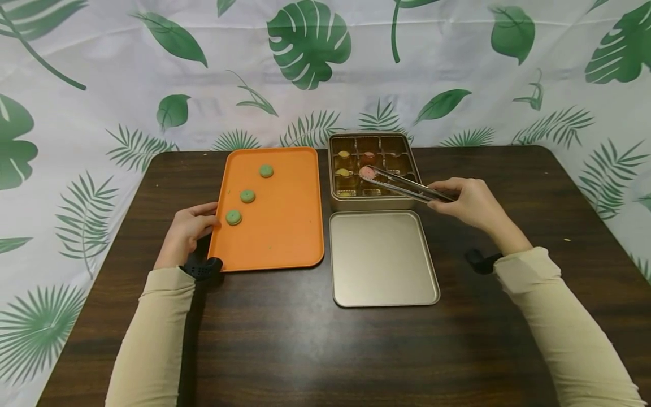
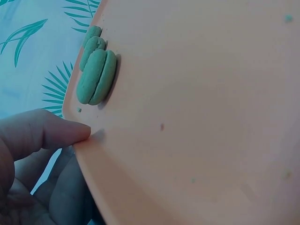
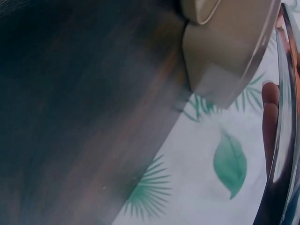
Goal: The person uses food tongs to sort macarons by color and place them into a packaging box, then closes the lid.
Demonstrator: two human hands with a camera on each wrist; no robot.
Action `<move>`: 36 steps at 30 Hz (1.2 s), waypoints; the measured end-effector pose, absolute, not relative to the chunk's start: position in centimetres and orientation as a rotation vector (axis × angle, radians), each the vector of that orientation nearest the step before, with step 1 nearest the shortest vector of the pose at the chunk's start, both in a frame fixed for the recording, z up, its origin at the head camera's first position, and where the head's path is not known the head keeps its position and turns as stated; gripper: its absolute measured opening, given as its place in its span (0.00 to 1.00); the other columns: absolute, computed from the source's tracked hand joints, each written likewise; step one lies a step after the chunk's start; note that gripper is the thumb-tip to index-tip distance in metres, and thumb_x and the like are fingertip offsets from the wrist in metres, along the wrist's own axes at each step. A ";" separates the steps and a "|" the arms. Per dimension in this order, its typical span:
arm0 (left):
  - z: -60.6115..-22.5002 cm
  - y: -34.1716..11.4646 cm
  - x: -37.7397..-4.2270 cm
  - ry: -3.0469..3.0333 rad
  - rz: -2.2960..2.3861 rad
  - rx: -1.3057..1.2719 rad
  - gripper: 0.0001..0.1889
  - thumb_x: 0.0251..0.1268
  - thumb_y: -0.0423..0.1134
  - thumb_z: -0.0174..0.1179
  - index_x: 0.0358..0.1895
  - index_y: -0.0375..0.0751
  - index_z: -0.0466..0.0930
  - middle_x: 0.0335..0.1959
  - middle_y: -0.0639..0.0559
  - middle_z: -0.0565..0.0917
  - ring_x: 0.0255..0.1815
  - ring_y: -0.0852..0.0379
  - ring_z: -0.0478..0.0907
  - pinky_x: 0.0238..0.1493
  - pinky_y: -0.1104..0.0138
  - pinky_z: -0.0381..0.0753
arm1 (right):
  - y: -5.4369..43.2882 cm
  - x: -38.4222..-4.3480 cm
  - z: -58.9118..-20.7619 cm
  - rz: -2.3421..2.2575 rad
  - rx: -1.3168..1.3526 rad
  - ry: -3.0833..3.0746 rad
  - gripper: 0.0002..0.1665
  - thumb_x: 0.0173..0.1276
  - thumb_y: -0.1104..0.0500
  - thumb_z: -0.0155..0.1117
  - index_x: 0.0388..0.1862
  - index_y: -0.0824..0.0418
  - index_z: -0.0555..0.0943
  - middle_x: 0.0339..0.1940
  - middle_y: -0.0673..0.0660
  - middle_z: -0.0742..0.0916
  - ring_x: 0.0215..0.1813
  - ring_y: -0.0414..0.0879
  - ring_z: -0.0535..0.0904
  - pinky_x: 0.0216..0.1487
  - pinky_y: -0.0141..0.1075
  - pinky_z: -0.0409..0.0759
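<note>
My left hand [image 1: 187,230] pinches the left rim of an orange tray [image 1: 285,237], its thumb lying over the edge in the left wrist view. Three green macarons [image 1: 247,196] sit in a slanting row on that tray. With my right hand [image 1: 474,204] I hold metal tongs [image 1: 407,187], whose tips grip a pink macaron [image 1: 367,173] over the square gold tin [image 1: 373,203]. Inside the tin, a clear divider forms several compartments, some with yellow macarons [image 1: 343,172] and one with a red macaron [image 1: 368,156]. Only part of the tongs' shaft [image 3: 285,140] shows in the right wrist view.
A flat gold lid [image 1: 382,260] lies in front of the tin, right of the tray. Crumbs [image 2: 162,127] dot the tray. The dark wooden table [image 1: 285,350] ends at a white leaf-patterned cloth [image 1: 224,73] behind.
</note>
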State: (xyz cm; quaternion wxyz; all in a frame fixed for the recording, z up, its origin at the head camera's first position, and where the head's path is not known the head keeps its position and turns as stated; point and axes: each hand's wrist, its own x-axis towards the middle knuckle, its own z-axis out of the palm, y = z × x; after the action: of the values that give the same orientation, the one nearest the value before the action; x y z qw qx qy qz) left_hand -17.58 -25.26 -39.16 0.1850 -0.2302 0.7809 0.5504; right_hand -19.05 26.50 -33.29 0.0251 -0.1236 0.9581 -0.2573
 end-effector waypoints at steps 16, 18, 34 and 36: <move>-39.2 -25.2 -17.7 2.228 1.584 -0.606 0.32 0.68 0.34 0.53 0.74 0.47 0.57 0.75 0.42 0.59 0.42 0.68 0.75 0.36 0.84 0.78 | 28.7 -18.4 -33.5 -0.789 -0.436 2.946 0.26 0.62 0.53 0.68 0.57 0.64 0.80 0.52 0.69 0.84 0.49 0.61 0.81 0.34 0.22 0.73; -39.1 -25.1 -17.7 2.228 1.593 -0.605 0.32 0.67 0.33 0.54 0.74 0.46 0.57 0.75 0.42 0.59 0.38 0.71 0.74 0.36 0.84 0.78 | 28.8 -18.4 -33.6 -0.800 -0.416 2.927 0.27 0.62 0.53 0.68 0.58 0.64 0.80 0.53 0.70 0.83 0.50 0.62 0.80 0.33 0.21 0.73; -39.4 -24.9 -17.8 2.262 1.612 -0.616 0.31 0.66 0.30 0.54 0.73 0.43 0.59 0.73 0.42 0.63 0.40 0.70 0.75 0.36 0.84 0.79 | 27.6 -18.8 -34.5 -0.862 -0.420 2.956 0.28 0.61 0.52 0.69 0.57 0.64 0.79 0.46 0.65 0.87 0.38 0.33 0.80 0.33 0.21 0.73; -39.5 -24.9 -17.8 2.264 1.616 -0.619 0.31 0.66 0.30 0.54 0.73 0.43 0.59 0.73 0.43 0.63 0.44 0.67 0.75 0.36 0.85 0.79 | 27.0 -18.9 -34.4 -0.880 -0.425 2.956 0.27 0.61 0.53 0.69 0.57 0.64 0.80 0.47 0.64 0.86 0.35 0.25 0.75 0.33 0.21 0.73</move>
State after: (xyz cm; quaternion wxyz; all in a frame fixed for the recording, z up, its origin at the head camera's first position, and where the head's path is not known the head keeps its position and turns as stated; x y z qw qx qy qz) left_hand -17.77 -24.93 -39.46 0.1455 -0.2150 0.7859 0.5612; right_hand -18.86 27.01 -34.43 0.0142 -0.1365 0.9493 -0.2828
